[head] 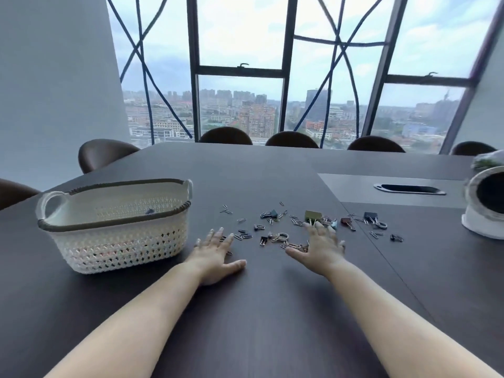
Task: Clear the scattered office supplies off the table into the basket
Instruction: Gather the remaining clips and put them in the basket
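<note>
A white woven plastic basket with a dark rim stands on the dark table at the left. Several paper clips and binder clips lie scattered right of it, among them an olive binder clip, a red one, a dark blue one and a metal ring. My left hand lies flat, fingers spread, at the near left edge of the scatter, just right of the basket. My right hand lies flat over clips in the middle of the scatter. Neither hand holds anything.
A white round device sits at the table's right edge. A cable slot is set in a grey panel behind the clips. Brown chairs line the far side and left, before large windows.
</note>
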The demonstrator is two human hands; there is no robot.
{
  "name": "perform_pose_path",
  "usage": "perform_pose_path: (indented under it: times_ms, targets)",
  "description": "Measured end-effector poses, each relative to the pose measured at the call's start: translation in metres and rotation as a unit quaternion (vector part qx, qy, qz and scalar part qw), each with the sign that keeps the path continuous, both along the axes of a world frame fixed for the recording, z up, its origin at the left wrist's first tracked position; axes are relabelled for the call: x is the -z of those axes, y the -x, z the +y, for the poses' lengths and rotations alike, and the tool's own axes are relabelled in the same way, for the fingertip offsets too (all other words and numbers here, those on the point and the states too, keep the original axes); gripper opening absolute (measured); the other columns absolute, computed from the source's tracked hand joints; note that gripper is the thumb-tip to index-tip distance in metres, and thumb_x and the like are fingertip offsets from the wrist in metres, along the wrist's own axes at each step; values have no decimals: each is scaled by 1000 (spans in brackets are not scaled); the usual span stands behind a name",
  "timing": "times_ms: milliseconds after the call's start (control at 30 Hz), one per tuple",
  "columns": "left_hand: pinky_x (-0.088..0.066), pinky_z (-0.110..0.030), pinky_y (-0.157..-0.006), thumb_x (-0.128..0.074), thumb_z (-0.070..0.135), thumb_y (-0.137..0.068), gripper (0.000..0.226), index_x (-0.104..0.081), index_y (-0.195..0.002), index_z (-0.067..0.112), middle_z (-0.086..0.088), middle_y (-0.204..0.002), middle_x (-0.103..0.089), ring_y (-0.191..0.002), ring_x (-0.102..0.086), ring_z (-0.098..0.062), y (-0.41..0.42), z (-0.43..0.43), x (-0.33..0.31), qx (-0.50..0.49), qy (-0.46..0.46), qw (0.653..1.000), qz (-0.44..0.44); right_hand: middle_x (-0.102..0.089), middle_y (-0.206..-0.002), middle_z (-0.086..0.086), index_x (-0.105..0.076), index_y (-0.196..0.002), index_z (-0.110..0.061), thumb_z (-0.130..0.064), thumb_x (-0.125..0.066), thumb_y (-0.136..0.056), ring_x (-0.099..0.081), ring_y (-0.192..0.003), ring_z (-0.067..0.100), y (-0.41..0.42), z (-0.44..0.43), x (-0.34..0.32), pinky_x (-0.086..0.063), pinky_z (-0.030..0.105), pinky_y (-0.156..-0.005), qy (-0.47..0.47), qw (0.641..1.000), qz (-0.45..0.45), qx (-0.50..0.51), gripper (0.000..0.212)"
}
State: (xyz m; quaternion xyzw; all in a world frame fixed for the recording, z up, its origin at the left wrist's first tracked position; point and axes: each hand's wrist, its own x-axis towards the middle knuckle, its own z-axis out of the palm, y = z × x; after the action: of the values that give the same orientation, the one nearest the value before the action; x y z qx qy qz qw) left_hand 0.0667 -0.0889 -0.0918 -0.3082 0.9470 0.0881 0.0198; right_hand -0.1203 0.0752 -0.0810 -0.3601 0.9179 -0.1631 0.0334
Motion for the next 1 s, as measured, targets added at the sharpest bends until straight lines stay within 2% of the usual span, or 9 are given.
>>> perform_pose_path:
  times_ms: [67,133,300,500,633,767,900,1000]
  targets:
    - [3,-49,-116,-31,72,-81,88,6,-147,26,-3,-156,15,-143,17,-23,13,-8,-1,-29,4,999,-18,9,-158,1,-2,-147,-31,-79,-47,-68,14,-144,31,10,10,5,3,60,-112,-48,999,-15,8,102]
    - [4,-53,-114,-30,76,-78,92,8,-146,27,-2,-155,18,-142,20,-26,32,-14,-1,-30,7,999,-27,16,-157,2,6,-147,-31,-86,-42,-63,20,-142,33,22,13,8,5,62,-111,-68,997,-21,29,111]
    - [5,-59,-111,-31,86,-65,105,12,-145,33,2,-155,21,-140,24,-31,69,-35,1,-48,13,999,-11,19,-156,6,15,-145,-27,-92,-37,-54,20,-141,38,54,-7,11,5,64,-109,-65,995,-16,74,124]
    - [2,-60,-111,-38,89,-57,115,12,-145,33,2,-156,17,-141,20,-35,103,-69,0,-88,9,996,21,18,-156,7,14,-145,-30,-94,-36,-51,18,-140,41,97,-38,9,4,65,-109,-66,991,-16,118,124]
    - [-1,-54,-114,-40,87,-61,111,8,-145,34,1,-157,10,-144,9,-29,123,-85,2,-69,-8,997,23,3,-159,3,0,-145,-41,-89,-39,-59,9,-143,37,114,-54,11,0,61,-112,-61,996,-21,57,106]
    - [-4,-40,-118,-42,74,-75,91,-8,-147,29,1,-157,-6,-145,-1,-15,129,-90,5,13,-15,999,42,-17,-156,-4,-15,-143,-42,-78,-42,-72,1,-146,28,117,-59,12,-4,53,-115,-32,999,-5,-11,85]
    - [-28,-31,-111,-50,56,-84,59,-39,-137,31,9,-148,-32,-136,-32,-12,124,-84,3,72,-49,989,118,-34,-149,1,-31,-138,-38,-62,-49,-82,-13,-144,19,113,-56,11,-19,39,-115,18,999,-3,-50,63]
    - [-34,-27,-105,-51,39,-90,38,-52,-127,30,8,-137,-45,-126,-44,-13,121,-73,2,105,-55,980,161,-43,-140,6,-39,-133,-39,-48,-51,-87,-19,-140,15,107,-53,9,-27,31,-110,46,996,-24,-77,49]
